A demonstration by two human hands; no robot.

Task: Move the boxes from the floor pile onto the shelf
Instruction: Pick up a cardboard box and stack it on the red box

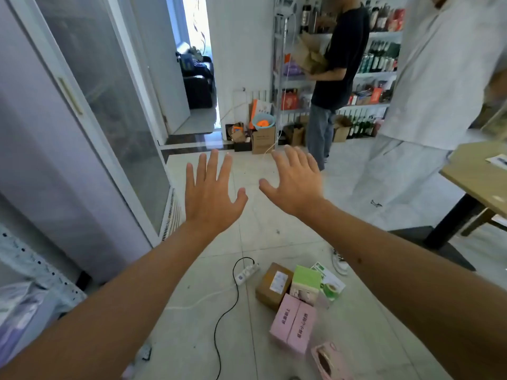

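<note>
Both my arms stretch forward over the tiled floor. My left hand [212,192] and my right hand [296,182] are spread flat with straight fingers and hold nothing. Below them, on the floor, lies a small pile of boxes: a brown cardboard box [273,286], a green-topped box [306,285], a white and green box [330,283], a pink box [293,323] and a pink tissue box [330,362]. A perforated shelf edge [35,267] shows at the lower left.
A white power strip [247,273] with a black cable lies left of the pile. A glass-door fridge [90,111] fills the left. Two people stand at the right, in front of stocked shelves [381,75]. A wooden table [482,176] juts in at the right.
</note>
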